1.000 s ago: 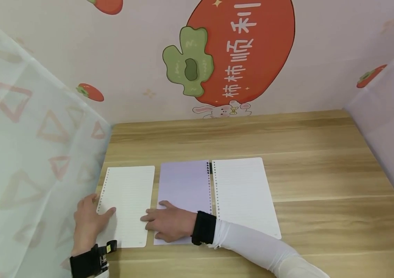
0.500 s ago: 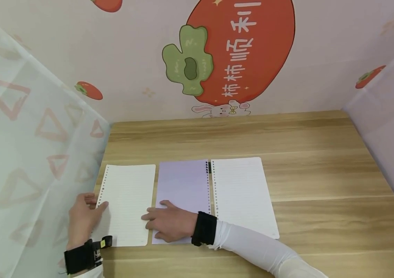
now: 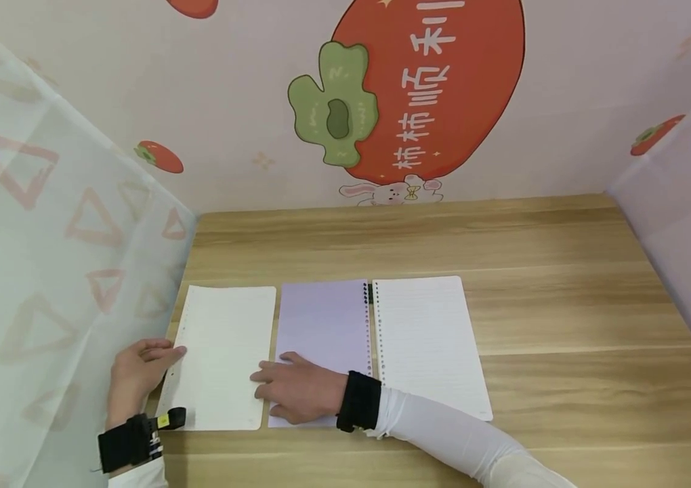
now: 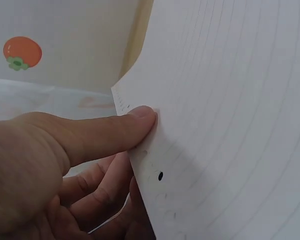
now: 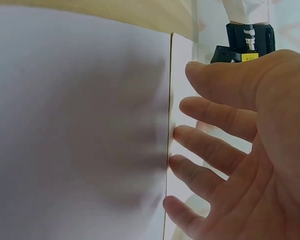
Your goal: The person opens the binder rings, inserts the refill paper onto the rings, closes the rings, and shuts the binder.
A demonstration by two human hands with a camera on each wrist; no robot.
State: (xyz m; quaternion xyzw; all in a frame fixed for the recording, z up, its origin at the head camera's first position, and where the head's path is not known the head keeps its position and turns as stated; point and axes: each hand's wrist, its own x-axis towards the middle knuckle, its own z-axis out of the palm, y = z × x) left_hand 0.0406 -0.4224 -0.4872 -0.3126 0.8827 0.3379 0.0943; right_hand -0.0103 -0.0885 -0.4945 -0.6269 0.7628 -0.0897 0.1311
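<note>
In the lower left of the head view, the left hand (image 3: pixel 138 373) pinches the left, hole-punched edge of a white page (image 3: pixel 223 352), thumb on top and fingers beneath. The right hand (image 3: pixel 303 393), at lower centre, lies with fingers spread and holding nothing, its fingertips at the page's right edge. Under it is a purple sheet (image 3: pixel 324 315), its holes along the right side. Just beside that, right of centre, is another white sheet (image 3: pixel 421 339). All lie on the wooden desk (image 3: pixel 565 271).
</note>
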